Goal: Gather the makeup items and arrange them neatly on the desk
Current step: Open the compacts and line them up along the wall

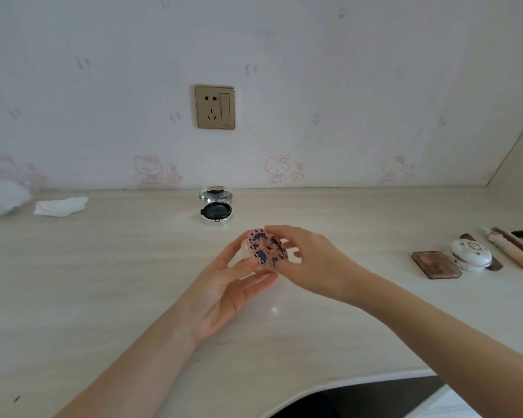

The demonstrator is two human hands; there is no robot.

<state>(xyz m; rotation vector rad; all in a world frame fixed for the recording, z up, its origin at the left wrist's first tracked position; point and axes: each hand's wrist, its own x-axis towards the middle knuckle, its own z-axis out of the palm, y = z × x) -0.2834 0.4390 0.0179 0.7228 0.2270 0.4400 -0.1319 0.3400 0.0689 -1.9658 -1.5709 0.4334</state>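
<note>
Gripping a patterned compact (267, 248), both hands' fingers (277, 229) hiding its underside.

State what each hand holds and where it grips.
Both hands, left hand and right hand, hold one round pink patterned compact by its rim.

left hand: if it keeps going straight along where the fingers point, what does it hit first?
The left hand points up and away, toward the wall. Past the patterned compact it holds, the open silver compact lies roughly on that line, slightly left; depth is unclear.
</note>
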